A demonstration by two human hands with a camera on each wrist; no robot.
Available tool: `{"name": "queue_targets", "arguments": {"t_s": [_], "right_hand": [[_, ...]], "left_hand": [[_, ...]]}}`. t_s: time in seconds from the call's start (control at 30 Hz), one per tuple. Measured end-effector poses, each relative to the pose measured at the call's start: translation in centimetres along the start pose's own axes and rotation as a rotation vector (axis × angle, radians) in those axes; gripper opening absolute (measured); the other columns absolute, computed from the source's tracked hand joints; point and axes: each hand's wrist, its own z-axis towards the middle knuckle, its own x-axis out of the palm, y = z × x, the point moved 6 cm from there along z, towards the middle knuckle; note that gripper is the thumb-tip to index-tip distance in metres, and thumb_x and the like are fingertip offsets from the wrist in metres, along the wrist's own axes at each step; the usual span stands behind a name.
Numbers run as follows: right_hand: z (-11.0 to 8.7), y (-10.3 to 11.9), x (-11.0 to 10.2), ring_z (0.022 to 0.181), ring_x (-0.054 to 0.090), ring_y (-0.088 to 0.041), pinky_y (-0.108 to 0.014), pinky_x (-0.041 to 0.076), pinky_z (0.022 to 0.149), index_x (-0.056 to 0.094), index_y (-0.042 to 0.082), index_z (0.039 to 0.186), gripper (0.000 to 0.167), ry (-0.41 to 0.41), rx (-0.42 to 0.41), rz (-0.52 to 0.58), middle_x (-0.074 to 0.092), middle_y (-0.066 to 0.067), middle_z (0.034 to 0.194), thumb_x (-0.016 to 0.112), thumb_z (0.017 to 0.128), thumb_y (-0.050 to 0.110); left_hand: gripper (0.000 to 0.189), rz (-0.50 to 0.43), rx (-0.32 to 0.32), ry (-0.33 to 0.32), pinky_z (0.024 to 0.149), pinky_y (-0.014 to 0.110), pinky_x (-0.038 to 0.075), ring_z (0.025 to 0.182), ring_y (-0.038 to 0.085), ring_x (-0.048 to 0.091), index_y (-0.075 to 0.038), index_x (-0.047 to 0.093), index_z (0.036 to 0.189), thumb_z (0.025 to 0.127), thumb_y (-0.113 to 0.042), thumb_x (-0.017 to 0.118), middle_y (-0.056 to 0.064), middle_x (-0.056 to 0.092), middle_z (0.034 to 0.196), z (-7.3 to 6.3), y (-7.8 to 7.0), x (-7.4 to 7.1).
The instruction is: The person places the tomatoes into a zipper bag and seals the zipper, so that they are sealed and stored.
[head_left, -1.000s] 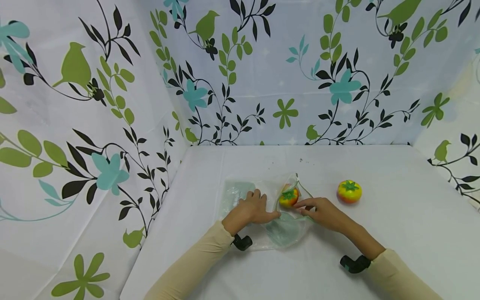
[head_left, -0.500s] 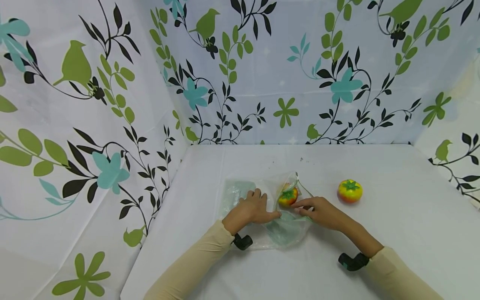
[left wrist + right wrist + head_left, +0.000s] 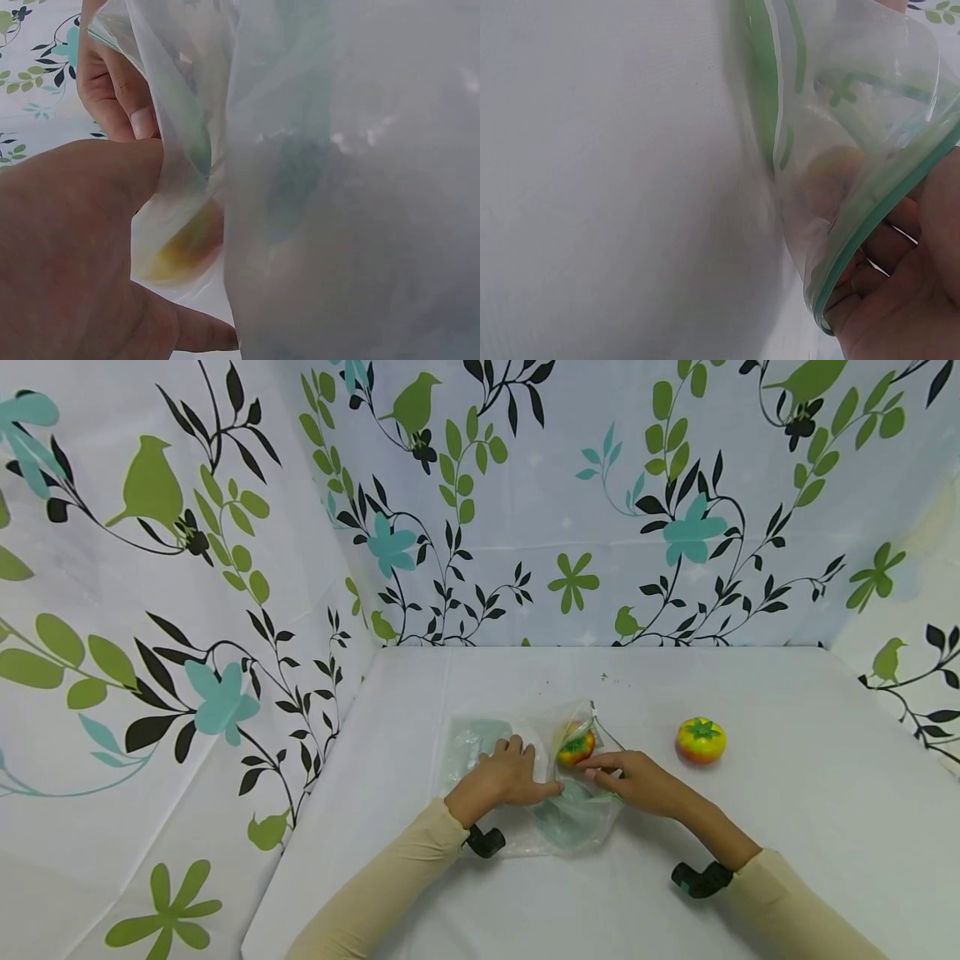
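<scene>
A clear zip bag point(image 3: 577, 822) with a green seal lies on the white table, its mouth toward the right. Inside the mouth sits a red-and-yellow toy fruit point(image 3: 575, 748) with a green leafy top, blurred through plastic in the left wrist view. My left hand point(image 3: 510, 777) rests on the bag with fingers spread and thumb pointing toward the fruit. At the bag's mouth, my right hand point(image 3: 637, 781) touches the fruit's lower right side with extended fingertips. In the right wrist view, the green seal point(image 3: 877, 210) crosses in front of my fingers, partly hiding them.
Another toy fruit point(image 3: 701, 741), yellow and red with a green top, stands on the table point(image 3: 787, 827) to the right of the bag. Printed cloth point(image 3: 480, 585) with leaves and birds hangs behind and at the sides.
My right hand has edged left and slightly up, and the fruit in the bag has shifted a little with it. My left hand has stayed on the bag.
</scene>
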Motion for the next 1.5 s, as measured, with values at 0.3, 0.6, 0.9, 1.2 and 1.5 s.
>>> {"name": "queue_targets", "arguments": {"t_s": [0.3,0.6,0.9,1.2,1.5], "right_hand": [[0.0,0.0,0.0,0.116,0.067,-0.03,-0.047,0.059,0.097,0.068,0.011,0.142,0.035,-0.029,0.007,-0.01,0.068,-0.01,0.142,0.061,0.107,0.012],[0.0,-0.2,0.2,0.12,0.063,-0.031,-0.048,0.058,0.096,0.066,0.015,0.145,0.038,-0.039,0.027,-0.01,0.063,-0.013,0.148,0.061,0.107,0.013],[-0.2,-0.4,0.0,0.116,0.066,-0.028,-0.044,0.059,0.094,0.067,0.016,0.143,0.037,-0.036,0.01,-0.013,0.067,-0.009,0.143,0.06,0.107,0.012],[-0.8,0.0,-0.7,0.113,0.068,-0.027,-0.034,0.058,0.092,0.069,0.013,0.141,0.034,-0.044,-0.024,-0.014,0.07,-0.007,0.14,0.062,0.107,0.012],[-1.9,0.2,-3.4,0.1,0.067,-0.014,-0.026,0.055,0.081,0.073,0.01,0.132,0.03,-0.144,0.024,-0.086,0.077,0.0,0.117,0.069,0.104,0.022]], "left_hand": [[0.098,-0.01,-0.002,0.002,0.119,0.067,0.034,0.156,0.035,0.029,-0.007,0.039,0.163,0.095,-0.077,0.054,0.015,0.032,0.168,-0.2,-0.2,-0.1],[0.098,0.002,0.0,0.001,0.118,0.067,0.034,0.156,0.036,0.029,-0.008,0.039,0.163,0.095,-0.077,0.053,0.015,0.032,0.169,-0.2,-0.4,-0.1],[0.099,0.007,-0.001,-0.001,0.118,0.068,0.034,0.155,0.036,0.03,-0.008,0.038,0.164,0.095,-0.078,0.053,0.015,0.033,0.168,-0.1,-0.4,0.0],[0.1,0.006,-0.008,-0.004,0.118,0.068,0.034,0.156,0.035,0.029,-0.009,0.038,0.164,0.094,-0.079,0.053,0.014,0.032,0.168,0.0,-0.2,0.2],[0.1,0.011,-0.003,-0.016,0.117,0.069,0.033,0.155,0.036,0.03,-0.008,0.04,0.163,0.094,-0.079,0.052,0.014,0.033,0.168,0.2,0.0,0.4]]}}
